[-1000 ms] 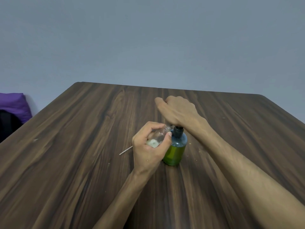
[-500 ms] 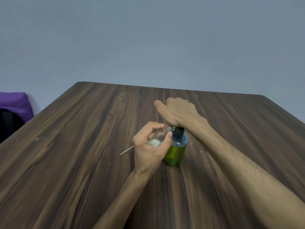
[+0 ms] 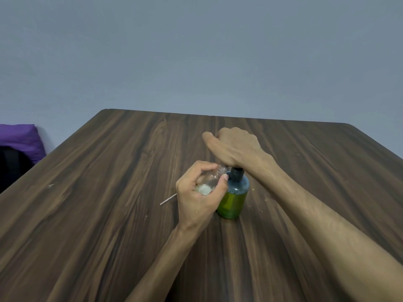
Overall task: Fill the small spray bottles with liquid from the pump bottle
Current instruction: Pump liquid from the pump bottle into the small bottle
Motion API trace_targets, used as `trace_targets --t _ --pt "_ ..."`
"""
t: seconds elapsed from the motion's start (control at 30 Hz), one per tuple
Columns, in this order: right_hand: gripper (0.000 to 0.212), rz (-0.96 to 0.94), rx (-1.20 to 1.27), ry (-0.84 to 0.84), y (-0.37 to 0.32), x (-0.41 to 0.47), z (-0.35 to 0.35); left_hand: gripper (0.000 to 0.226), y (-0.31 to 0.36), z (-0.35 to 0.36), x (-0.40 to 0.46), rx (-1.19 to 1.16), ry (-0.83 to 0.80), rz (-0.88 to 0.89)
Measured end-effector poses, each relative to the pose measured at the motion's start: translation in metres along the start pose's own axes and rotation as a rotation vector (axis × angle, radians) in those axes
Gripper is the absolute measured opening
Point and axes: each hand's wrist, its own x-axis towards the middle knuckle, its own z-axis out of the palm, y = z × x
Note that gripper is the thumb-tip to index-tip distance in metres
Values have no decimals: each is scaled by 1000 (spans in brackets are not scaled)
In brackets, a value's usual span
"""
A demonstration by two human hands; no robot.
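A plain grey-blue wall rises behind a dark wood-grain tabletop [image 3: 109, 192], with a purple cushion [image 3: 18, 139] off past its left edge. Near the middle stands the pump bottle [image 3: 234, 197], upright, its lower half green with liquid, its black collar just under our right hand [image 3: 233, 147]. That hand sits on top of the pump, palm down with the fingers curled over it; the pump head itself is hidden, so we cannot tell exactly how the fingers lie on it. Our left hand [image 3: 197, 199] is wrapped around a small clear spray bottle [image 3: 210, 180], holding it tilted, its long axis slanting up and to the right so the open neck meets the pump bottle's collar, just left of it. A little whitish liquid or foam shows at its low end. A thin white tube [image 3: 168, 199] lies on the tabletop to the left of that hand. We judge the next press depends on the neck staying right under the nozzle, which we cannot see.
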Motion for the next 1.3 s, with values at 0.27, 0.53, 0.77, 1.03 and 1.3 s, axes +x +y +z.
trace_targets --t 0.27,0.53,0.77,1.03,1.3 --pt "48 -6 14 28 1 -2 1 17 1 0 0 4 3 20" --pt "49 -21 17 59 0 -2 0 17 -2 -1 0 17 -5 13" --pt "48 -13 6 43 0 -2 2 18 -1 -1 0 19 -11 24" --pt "48 7 32 25 1 -2 2 17 -1 -1 0 24 -12 37" --pt "47 8 32 17 0 -3 2 17 -2 0 0 1 -5 13"
